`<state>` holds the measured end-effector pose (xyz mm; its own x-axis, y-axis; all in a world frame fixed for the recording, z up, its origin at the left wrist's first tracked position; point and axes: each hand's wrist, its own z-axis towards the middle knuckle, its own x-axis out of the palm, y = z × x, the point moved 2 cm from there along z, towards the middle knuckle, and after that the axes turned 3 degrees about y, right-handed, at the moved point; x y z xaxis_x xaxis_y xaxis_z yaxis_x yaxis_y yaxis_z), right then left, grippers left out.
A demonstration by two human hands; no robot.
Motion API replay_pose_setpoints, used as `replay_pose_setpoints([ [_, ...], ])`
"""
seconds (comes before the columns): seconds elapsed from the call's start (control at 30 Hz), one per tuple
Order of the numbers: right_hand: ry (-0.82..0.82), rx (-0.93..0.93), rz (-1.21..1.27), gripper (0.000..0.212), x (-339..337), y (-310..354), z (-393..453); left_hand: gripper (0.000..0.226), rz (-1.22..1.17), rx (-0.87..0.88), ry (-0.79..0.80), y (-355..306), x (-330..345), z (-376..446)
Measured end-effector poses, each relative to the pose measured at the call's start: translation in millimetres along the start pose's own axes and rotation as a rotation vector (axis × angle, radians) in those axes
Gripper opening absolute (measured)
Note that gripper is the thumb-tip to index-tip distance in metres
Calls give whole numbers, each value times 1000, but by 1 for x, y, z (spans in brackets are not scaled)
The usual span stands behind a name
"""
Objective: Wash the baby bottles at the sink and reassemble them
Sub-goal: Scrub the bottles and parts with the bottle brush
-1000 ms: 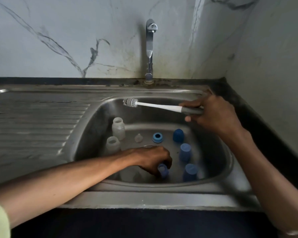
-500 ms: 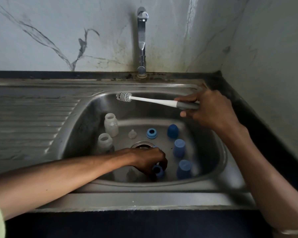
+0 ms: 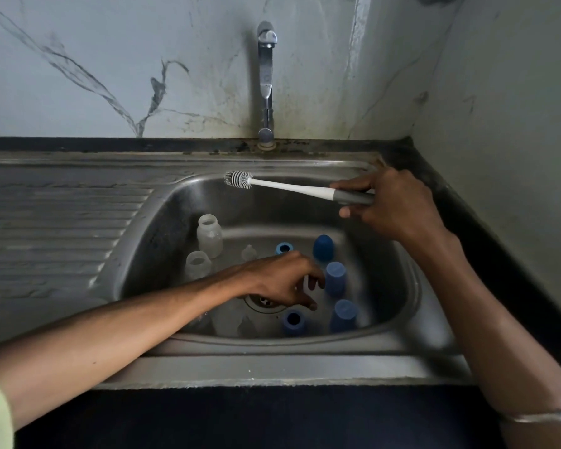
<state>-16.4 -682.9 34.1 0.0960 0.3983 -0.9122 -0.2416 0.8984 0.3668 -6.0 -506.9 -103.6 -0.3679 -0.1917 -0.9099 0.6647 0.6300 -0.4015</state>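
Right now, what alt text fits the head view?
Over a steel sink holding bottles and blue caps, the right hand grips a brush while the left hand reaches, empty, above the drain. The tap is off.

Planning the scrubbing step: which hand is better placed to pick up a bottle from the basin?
The left hand. It holds nothing and is down in the sink near the clear bottles. The right hand grips the brush above the far rim.
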Motion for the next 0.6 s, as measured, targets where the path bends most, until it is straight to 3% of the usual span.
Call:
replay_pose_setpoints([
  [0.17,-4,-12,29,47,-1,1,0,61,50,75,-26,-21,5,9],
  [0.33,-7,-8,22,46,-1,-2,1,74,122,128,110,-34,12,21],
  [0.47,-4,5,44,46,2,-8,6,65,155,181,193,-36,19,30],
  [0.6,7,9,40,46,5,-10,8,52,79,153,140,-31,20,33],
])
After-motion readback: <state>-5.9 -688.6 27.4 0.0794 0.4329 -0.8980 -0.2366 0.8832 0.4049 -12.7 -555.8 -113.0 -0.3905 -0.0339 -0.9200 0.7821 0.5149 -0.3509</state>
